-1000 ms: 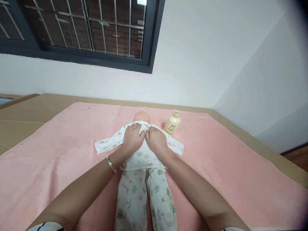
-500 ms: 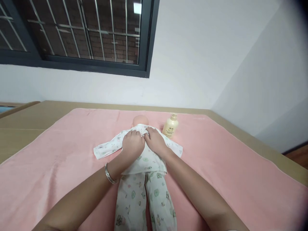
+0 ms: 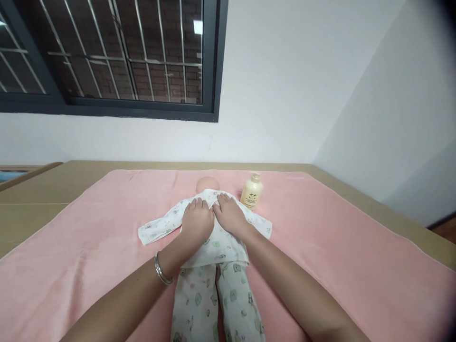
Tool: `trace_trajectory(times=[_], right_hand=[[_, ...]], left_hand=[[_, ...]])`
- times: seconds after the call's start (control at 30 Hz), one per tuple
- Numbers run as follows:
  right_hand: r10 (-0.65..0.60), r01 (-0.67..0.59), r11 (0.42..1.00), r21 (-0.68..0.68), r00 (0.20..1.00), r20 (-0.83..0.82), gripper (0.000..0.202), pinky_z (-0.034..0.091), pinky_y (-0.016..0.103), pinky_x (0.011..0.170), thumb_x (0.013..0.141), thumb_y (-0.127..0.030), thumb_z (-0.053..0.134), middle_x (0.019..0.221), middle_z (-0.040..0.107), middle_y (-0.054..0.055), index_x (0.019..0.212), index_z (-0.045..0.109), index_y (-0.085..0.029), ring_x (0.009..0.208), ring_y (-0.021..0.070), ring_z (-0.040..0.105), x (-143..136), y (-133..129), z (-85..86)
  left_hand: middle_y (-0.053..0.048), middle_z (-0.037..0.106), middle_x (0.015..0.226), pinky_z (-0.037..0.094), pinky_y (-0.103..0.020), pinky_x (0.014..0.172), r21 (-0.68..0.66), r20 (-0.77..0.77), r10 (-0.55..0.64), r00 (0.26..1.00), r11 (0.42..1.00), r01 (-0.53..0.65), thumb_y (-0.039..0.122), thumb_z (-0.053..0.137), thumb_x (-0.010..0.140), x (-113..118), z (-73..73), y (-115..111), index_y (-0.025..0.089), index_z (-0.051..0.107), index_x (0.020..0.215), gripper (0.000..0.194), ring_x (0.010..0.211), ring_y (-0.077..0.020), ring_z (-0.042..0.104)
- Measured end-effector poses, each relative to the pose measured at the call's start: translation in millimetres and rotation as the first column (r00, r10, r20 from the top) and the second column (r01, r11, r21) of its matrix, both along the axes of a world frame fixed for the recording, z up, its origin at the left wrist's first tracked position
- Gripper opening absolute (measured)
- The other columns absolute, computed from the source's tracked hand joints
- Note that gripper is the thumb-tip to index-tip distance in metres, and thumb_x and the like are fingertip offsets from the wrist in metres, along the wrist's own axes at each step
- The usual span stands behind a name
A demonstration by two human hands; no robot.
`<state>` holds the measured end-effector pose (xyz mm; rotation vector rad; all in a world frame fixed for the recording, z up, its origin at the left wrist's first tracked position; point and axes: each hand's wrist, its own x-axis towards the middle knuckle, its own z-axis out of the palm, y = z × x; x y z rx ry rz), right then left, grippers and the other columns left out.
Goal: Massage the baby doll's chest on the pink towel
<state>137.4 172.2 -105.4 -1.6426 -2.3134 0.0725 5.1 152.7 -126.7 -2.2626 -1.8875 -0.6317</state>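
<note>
A baby doll lies stretched out on a pink blanket, its smooth head (image 3: 207, 184) at the far end. It wears a white long-sleeved top (image 3: 221, 247) and matching trousers (image 3: 235, 299) with a small green print. On the left of the top's chest rests my left hand (image 3: 197, 218), a silver bangle round its wrist, fingers laid on the cloth. My right hand (image 3: 231, 214) lies on the chest's other side, fingers extended towards the collar and thumb apart. Both thumbs meet near the middle of the chest. Cloth beneath the palms is hidden.
A pale yellow pump bottle (image 3: 251, 192) stands right of the doll's shoulder. The pink blanket (image 3: 320, 237) covers most of a wooden surface (image 3: 46, 187). Behind it rises a white wall (image 3: 270, 95) with a dark-framed, barred window (image 3: 216, 71).
My fingers have flattened from a closer grip at the top's neckline to lying on the chest. The view has tilted up slightly, so the window and doll appear lower.
</note>
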Motion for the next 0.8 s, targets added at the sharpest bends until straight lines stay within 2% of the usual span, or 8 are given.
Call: trace_trajectory(times=[0.13,0.2,0.27,0.33,0.47,0.63,0.8], right_hand=[[-0.015,0.01,0.998,0.062,0.996,0.09,0.043,0.031,0.039,0.113,0.102,-0.025,0.032,0.134,0.06,0.024,0.123,0.062,-0.002,0.131,0.0297,0.051,-10,-18,4.8],[-0.001,-0.007,0.998,0.07,0.994,0.11,0.039,0.034,0.038,0.11,0.101,-0.022,0.034,0.122,0.066,0.023,0.114,0.067,-0.005,0.122,0.0296,0.057,-14,-27,8.9],[0.007,-0.012,0.998,0.057,0.997,0.083,0.037,0.036,0.037,0.109,0.1,-0.021,0.035,0.118,0.068,0.02,0.11,0.068,-0.008,0.119,0.0282,0.059,-14,-29,10.9],[0.019,-0.02,0.999,0.038,1.0,0.022,0.038,0.035,0.036,0.11,0.101,-0.024,0.034,0.129,0.064,0.019,0.118,0.065,-0.009,0.125,0.0271,0.055,-10,-22,9.2],[0.04,-0.039,0.999,0.005,0.997,-0.062,0.048,0.025,0.04,0.118,0.103,-0.031,0.033,0.15,0.046,0.018,0.139,0.05,-0.005,0.142,0.0259,0.038,-1,1,-3.0],[0.029,-0.028,0.999,0.015,0.997,-0.068,0.052,0.021,0.043,0.12,0.103,-0.033,0.031,0.152,0.043,0.019,0.143,0.046,-0.003,0.145,0.0273,0.034,0,8,-15.0],[0.027,-0.026,1.0,0.014,0.998,-0.062,0.052,0.02,0.044,0.121,0.103,-0.033,0.032,0.152,0.043,0.019,0.144,0.045,-0.005,0.146,0.0272,0.033,0,8,-16.2]], left_hand=[[-0.021,0.059,0.138,0.037,-0.042,0.11,-0.05,0.08,-0.035,0.996,0.998,0.039,0.028,0.035,0.097,-9,-0.8,12,0.003,0.057,0.13,0.047,0.133,-0.0305,0.05],[-0.021,0.056,0.141,0.036,-0.041,0.111,-0.081,0.12,-0.039,0.992,0.995,0.049,0.029,0.035,0.097,-14,-1.6,18,0.004,0.055,0.132,0.048,0.134,-0.0298,0.049],[-0.02,0.055,0.142,0.034,-0.042,0.112,-0.081,0.139,-0.019,0.99,0.996,0.03,0.029,0.035,0.096,-15,-3.4,22,0.004,0.053,0.134,0.049,0.135,-0.03,0.048],[-0.02,0.055,0.142,0.033,-0.043,0.113,-0.059,0.144,0.001,0.99,0.998,0.008,0.03,0.035,0.097,-14,-5.6,21,0.004,0.052,0.135,0.049,0.136,-0.0306,0.047],[-0.019,0.059,0.138,0.033,-0.044,0.112,-0.018,0.144,0.01,0.989,1.0,-0.008,0.034,0.037,0.097,-9,-7.9,17,0.007,0.054,0.132,0.047,0.134,-0.0308,0.049],[-0.019,0.06,0.137,0.034,-0.043,0.111,-0.002,0.144,0.02,0.989,1.0,-0.019,0.033,0.037,0.098,-9,-8.5,16,0.007,0.055,0.132,0.047,0.132,-0.0305,0.05],[-0.017,0.063,0.131,0.037,-0.043,0.109,0.03,0.119,0.032,0.992,0.999,-0.036,0.033,0.037,0.098,-9,-7.3,15,0.01,0.058,0.126,0.042,0.129,-0.0296,0.053]])
